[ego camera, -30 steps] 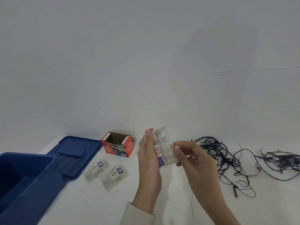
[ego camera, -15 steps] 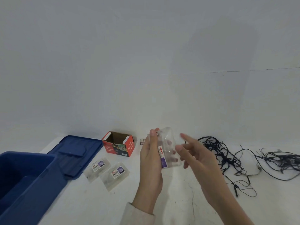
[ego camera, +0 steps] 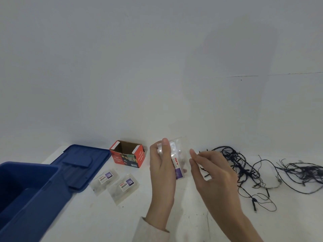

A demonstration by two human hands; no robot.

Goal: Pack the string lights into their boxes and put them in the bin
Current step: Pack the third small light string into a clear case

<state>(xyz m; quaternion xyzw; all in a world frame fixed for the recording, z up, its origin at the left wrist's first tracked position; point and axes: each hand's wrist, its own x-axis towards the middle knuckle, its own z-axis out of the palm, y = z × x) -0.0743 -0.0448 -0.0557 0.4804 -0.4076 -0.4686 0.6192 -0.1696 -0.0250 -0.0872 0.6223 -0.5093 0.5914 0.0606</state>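
light: soft, even, cool grey | shadows: faint broad patch on wall (ego camera: pixel 236 55), weak on surface (ego camera: pixel 190 210) | blur: right hand (ego camera: pixel 216 180) slightly smeared, clear box (ego camera: pixel 178 154) washed out | edges: wide-angle stretch at bin (ego camera: pixel 29 165)

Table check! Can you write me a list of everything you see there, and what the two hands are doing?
Surface: white table with a few faint scuffs.
Job's things: blue bin, open, at the left edge; blue lid flat behind it; red cardboard box, open on top; two clear packets lying beside the lid; third clear packet held up.
Clutter: nothing seen.
Hands: left hand grips the third clear packet; right hand beside it, fingers loose, holding nothing.
Cables: dark string lights loose on the table, one tangle and another further right.
Surroundings: plain white wall.
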